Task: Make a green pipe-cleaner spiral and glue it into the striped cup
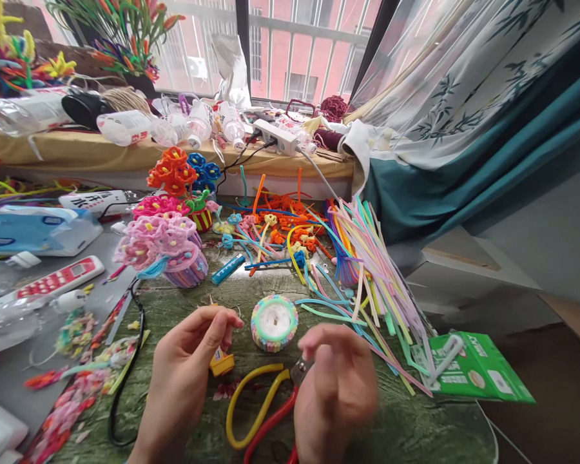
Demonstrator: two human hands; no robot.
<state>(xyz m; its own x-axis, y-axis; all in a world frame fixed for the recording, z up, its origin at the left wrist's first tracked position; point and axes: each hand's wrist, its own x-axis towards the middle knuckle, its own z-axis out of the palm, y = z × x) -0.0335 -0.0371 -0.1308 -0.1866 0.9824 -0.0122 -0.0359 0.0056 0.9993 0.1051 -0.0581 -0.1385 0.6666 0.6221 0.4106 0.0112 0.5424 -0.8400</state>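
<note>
My left hand [188, 367] is raised over the table with thumb and forefinger pinched; whatever sits between them is too small to make out. Opposite it, my right hand [338, 386] has curled fingers, somewhat blurred, and their contents are hidden. Between and just beyond the hands stands a small round pot [254, 328] wrapped in pastel fuzzy stems, with a white inside. Below it lie scissors [265, 422] with yellow and red looped handles, their blades partly behind my right hand. A small yellow labelled object [222, 364] shows beside my left fingers.
Pipe-cleaner flowers in a striped pot [186, 264] stand at left, near a blue lighter-like tube [228, 269]. Bundled pastel stems [381, 270] and a green packet [478, 367] lie right. A black cable [120, 393], wipes pack [38, 229] and bottles crowd the left; a power strip [275, 136] rests on the sill.
</note>
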